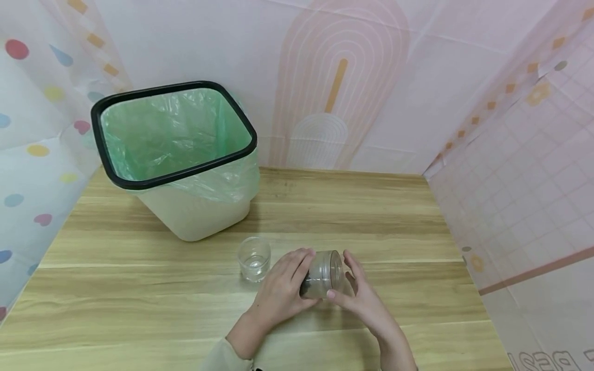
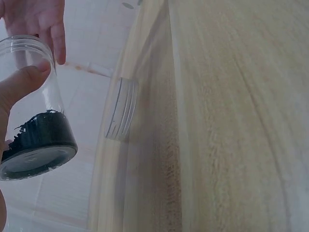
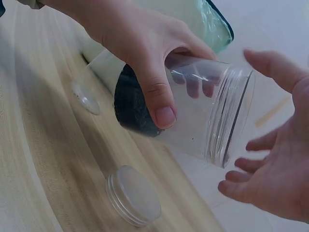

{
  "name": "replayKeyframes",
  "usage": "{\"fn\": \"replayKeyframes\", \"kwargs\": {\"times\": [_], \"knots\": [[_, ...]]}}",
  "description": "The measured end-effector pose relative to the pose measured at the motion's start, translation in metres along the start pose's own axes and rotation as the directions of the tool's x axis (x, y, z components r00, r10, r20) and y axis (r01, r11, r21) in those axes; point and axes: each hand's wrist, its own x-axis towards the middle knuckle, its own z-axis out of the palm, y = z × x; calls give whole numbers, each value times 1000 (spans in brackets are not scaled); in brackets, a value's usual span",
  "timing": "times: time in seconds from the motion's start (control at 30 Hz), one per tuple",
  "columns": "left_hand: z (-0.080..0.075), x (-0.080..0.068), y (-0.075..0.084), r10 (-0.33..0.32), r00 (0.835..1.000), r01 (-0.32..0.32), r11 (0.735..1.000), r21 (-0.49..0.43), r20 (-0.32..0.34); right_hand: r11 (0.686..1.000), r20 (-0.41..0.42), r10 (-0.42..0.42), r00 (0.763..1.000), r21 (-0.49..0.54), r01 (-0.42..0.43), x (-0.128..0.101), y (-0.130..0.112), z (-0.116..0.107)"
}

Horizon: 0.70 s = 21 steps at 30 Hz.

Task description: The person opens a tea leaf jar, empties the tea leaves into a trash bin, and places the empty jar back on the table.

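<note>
Bin (image 1: 195, 206) blocks worktop (image 1: 371, 216) back-left; small glass (image 1: 254, 257) stands just left of the hands, loose lid (image 3: 134, 194) lies flat beneath the held jar (image 1: 323, 273). Right half and near-left of worktop open; walls close both sides and rear.

Your two bare hands enter the head view from six o'clock, your left hand (image 1: 283, 288) at about seven o'clock of your right hand (image 1: 362, 296). Neither carries a glove, ring, watch or strap in any of the three views. Your left forearm ends in the cuff (image 1: 223, 358) of a pale, beige-grey sleeve, cut off by the bottom edge; the same light cuff shows at eleven o'clock in the right wrist view. Your right forearm is bare as far as the frame shows. Your fingernails are short and unpainted, plain on the left thumb (image 3: 161, 113) in the right wrist view.
</note>
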Motion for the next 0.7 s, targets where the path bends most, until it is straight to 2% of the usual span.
{"fn": "replayKeyframes", "kwargs": {"times": [0.2,0.37,0.7], "knots": [[0,0,0,0,1000,0,1000,-3,0,998,-58,54,997,34,-52,0,0,0],[1,0,1,5,1000,-5,1000,6,-4,993,-59,83,995,85,-77,4,0,1],[4,-1,1,5,1000,-5,1000,11,2,991,-77,117,990,71,-111,7,-3,5]]}}
